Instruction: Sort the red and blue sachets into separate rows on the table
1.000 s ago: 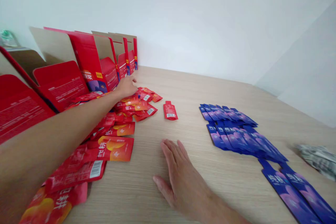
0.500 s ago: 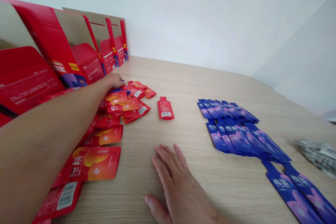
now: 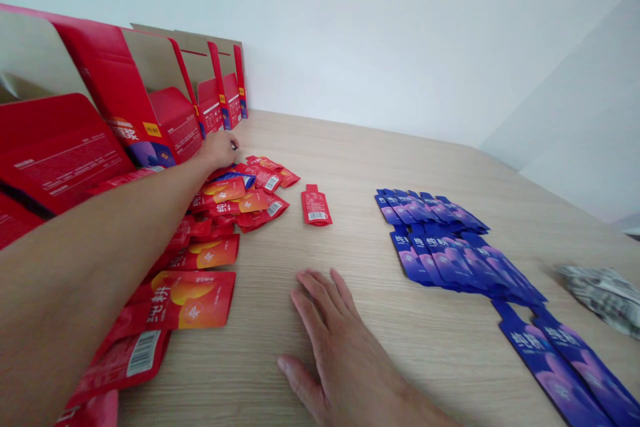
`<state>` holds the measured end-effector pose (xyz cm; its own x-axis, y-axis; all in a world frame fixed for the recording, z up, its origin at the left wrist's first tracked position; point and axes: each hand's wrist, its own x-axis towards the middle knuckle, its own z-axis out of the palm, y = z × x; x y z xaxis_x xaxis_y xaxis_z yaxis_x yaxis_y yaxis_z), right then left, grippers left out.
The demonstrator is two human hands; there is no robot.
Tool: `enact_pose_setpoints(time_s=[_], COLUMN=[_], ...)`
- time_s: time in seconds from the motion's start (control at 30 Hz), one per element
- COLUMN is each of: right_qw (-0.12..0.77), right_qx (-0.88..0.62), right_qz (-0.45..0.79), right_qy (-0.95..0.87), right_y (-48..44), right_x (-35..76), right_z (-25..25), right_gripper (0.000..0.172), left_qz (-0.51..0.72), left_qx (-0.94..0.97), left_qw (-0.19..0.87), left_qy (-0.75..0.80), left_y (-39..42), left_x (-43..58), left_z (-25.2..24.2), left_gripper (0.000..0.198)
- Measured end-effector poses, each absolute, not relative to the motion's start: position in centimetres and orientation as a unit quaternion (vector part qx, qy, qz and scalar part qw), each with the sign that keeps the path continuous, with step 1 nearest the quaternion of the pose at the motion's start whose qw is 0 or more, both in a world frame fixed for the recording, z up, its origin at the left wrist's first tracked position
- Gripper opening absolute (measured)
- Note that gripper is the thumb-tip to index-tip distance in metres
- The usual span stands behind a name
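My left hand (image 3: pixel 220 149) reaches over the far end of a heap of red pouches (image 3: pixel 193 299). Its fingers are curled in, and a small dark-blue bit shows at the fingertips; the rest of whatever they hold is hidden. Just below that hand, a blue pouch (image 3: pixel 245 180) lies partly covered among the red ones. My right hand (image 3: pixel 340 347) rests palm down on the table, fingers spread, holding nothing. Beyond it a single red pouch (image 3: pixel 316 205) lies apart, barcode side up. Overlapping blue pouches (image 3: pixel 450 260) lie in rows to the right.
Open red cartons (image 3: pixel 165 113) stand in a row along the left, behind the heap. A crumpled, grey-patterned packet (image 3: pixel 600 293) lies near the right edge of the wooden table (image 3: pixel 350 153). A white wall (image 3: pixel 380 40) rises behind.
The left hand has shifted slightly, and more of the blue pouch below it shows. My right hand stays in place. The view has shifted a little.
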<state>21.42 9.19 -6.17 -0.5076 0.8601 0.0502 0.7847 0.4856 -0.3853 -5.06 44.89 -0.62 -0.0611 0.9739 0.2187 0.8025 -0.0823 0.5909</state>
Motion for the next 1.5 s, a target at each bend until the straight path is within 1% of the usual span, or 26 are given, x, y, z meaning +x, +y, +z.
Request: enact_pose_setpoints(time_s=[0.07,0.17,0.23,0.3,0.33,0.43,0.5,0.57,0.6,0.67,0.73,0.77,0.8,0.87,0.97,1.07,1.13,1.2,1.27,1.33,1.4,1.43,1.5], right_qw=[0.122,0.127,0.129,0.129,0.129,0.138,0.162,0.230,0.285,0.417,0.532,0.568,0.591,0.606,0.595,0.584,0.581,0.583,0.582,0.565,0.526,0.497,0.428], right_qx=[-0.484,-0.486,-0.487,-0.487,-0.488,-0.485,-0.478,-0.480,-0.491,-0.512,-0.485,-0.453,-0.420,-0.379,-0.372,-0.369,-0.385,-0.423,-0.472,-0.537,-0.625,-0.667,-0.728], right_qz=[0.156,0.151,0.147,0.144,0.143,0.139,0.143,0.172,0.204,0.311,0.449,0.511,0.560,0.617,0.655,0.678,0.673,0.642,0.596,0.535,0.435,0.370,0.231], right_qy=[-0.853,-0.851,-0.851,-0.851,-0.851,-0.852,-0.851,-0.829,-0.797,-0.683,-0.529,-0.459,-0.402,-0.329,-0.283,-0.252,-0.247,-0.261,-0.287,-0.326,-0.380,-0.413,-0.484], right_y=[9.1,9.2,9.2,9.1,9.1,9.1,9.3,9.8,10.1,10.6,10.8,10.7,10.4,9.5,7.6,5.7,4.7,3.7,2.7,1.6,0.3,-0.3,-1.6], right_x=[21.4,21.3,21.3,21.2,21.2,21.2,21.3,21.4,21.5,21.6,21.7,21.7,21.7,21.9,22.6,23.7,24.7,25.7,27.0,28.7,30.5,31.4,32.9], right_z=[-6.2,-6.1,-6.0,-5.7,-5.6,-5.6,-5.8,-6.2,-6.3,-6.0,-5.2,-4.7,-4.2,-3.3,-2.8,-3.1,-3.5,-4.0,-4.5,-5.0,-5.6,-5.8,-6.3], right_gripper=[0.071,0.071,0.070,0.068,0.068,0.066,0.066,0.063,0.060,0.055,0.056,0.058,0.059,0.056,0.047,0.046,0.043,0.041,0.048,0.062,0.072,0.071,0.060], left_qz=[0.355,0.445,0.504,0.556,0.576,0.629,0.670,0.663,0.648,0.626,0.606,0.582,0.554,0.510,0.471,0.438,0.424,0.417,0.401,0.361,0.319,0.303,0.279], left_qx=[0.631,0.560,0.514,0.480,0.470,0.456,0.435,0.438,0.444,0.457,0.517,0.559,0.596,0.642,0.665,0.687,0.701,0.708,0.716,0.730,0.748,0.763,0.804], left_qw=[0.166,0.221,0.256,0.282,0.290,0.335,0.420,0.477,0.496,0.514,0.482,0.458,0.443,0.457,0.506,0.528,0.524,0.512,0.496,0.486,0.475,0.464,0.427], left_qy=[0.670,0.664,0.645,0.617,0.602,0.533,0.431,0.375,0.370,0.368,0.365,0.373,0.376,0.345,0.283,0.242,0.232,0.250,0.284,0.318,0.336,0.333,0.306], left_y=[44.1,43.3,42.8,41.9,41.1,37.1,33.0,28.2,25.7,21.1,17.3,15.7,14.4,12.3,10.4,9.0,8.2,7.6,7.2,7.1,7.3,7.4,7.7], left_x=[-5.1,-4.8,-4.4,-3.7,-3.3,-1.5,0.2,2.1,3.1,4.7,5.9,6.3,6.6,7.0,7.2,7.5,7.8,8.2,8.6,8.9,9.0,8.9,8.8], left_z=[0.1,1.4,2.5,3.6,4.0,4.6,4.3,3.5,3.0,1.7,0.2,-0.6,-1.3,-2.6,-3.8,-4.2,-4.3,-4.7,-5.4,-6.4,-7.1,-7.4,-7.4], left_gripper=[0.016,0.023,0.028,0.036,0.037,0.029,0.031,0.034,0.036,0.038,0.032,0.031,0.031,0.035,0.046,0.047,0.045,0.046,0.051,0.063,0.076,0.079,0.076])
